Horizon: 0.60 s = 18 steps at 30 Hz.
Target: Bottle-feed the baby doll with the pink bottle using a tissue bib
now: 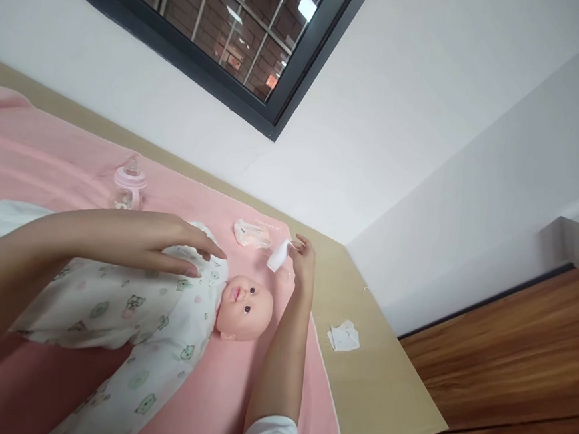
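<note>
A baby doll (246, 310) in a white printed outfit (162, 307) lies face up on a pink blanket (195, 397). Over the doll's chest is my left hand (181, 245), thumb and fingers apart with nothing between them; whether it touches the cloth I cannot tell. Beyond the doll's head, my right hand (303, 261) pinches a small white tissue (279, 255). Beside that tissue lies a crumpled clear plastic packet (252, 234). A baby bottle (129, 188) with a pink collar and handle is on the blanket behind my left hand.
A folded white tissue (344, 336) lies on the bare beige tabletop (381, 391) at the right. The white wall (317, 179) rises behind the table, with a dark-framed window (272, 119) above. Wood-grain panels (521, 329) stand past the table's right edge.
</note>
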{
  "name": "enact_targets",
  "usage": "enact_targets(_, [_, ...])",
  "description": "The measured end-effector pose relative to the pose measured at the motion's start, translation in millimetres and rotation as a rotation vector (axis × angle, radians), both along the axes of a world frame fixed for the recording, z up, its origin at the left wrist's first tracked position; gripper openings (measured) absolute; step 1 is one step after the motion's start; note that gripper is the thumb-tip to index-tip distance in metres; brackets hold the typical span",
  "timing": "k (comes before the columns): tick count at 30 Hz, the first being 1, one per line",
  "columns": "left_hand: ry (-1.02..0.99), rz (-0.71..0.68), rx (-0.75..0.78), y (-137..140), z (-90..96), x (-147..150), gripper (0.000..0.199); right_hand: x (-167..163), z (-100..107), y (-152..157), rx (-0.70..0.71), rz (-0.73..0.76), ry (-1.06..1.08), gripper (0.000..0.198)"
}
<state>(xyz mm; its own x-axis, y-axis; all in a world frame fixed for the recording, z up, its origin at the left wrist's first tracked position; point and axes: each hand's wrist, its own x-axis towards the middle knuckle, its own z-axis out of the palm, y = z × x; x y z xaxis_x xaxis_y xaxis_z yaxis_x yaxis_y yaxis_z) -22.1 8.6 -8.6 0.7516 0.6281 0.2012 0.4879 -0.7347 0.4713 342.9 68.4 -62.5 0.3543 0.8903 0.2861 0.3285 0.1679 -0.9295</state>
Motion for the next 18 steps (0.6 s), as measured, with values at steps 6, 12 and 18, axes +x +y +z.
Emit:
enact_targets(6, [-0.084, -0.037, 0.073, -7, 4.1, 7, 0.057, -47, 49, -36, 0.134, 0.310, -0.111, 0.042])
enact_targets(12, [-0.278, 0.087, 0.127, 0, -1.4, 12, 0.075, -107, 81, -95, 0.164, 0.756, -0.297, 0.031])
enact_targets(18, [-0.159, 0.065, -0.151, 0, 0.6, 4, 0.057, -124, 90, -121, 0.236, 0.799, -0.344, 0.027])
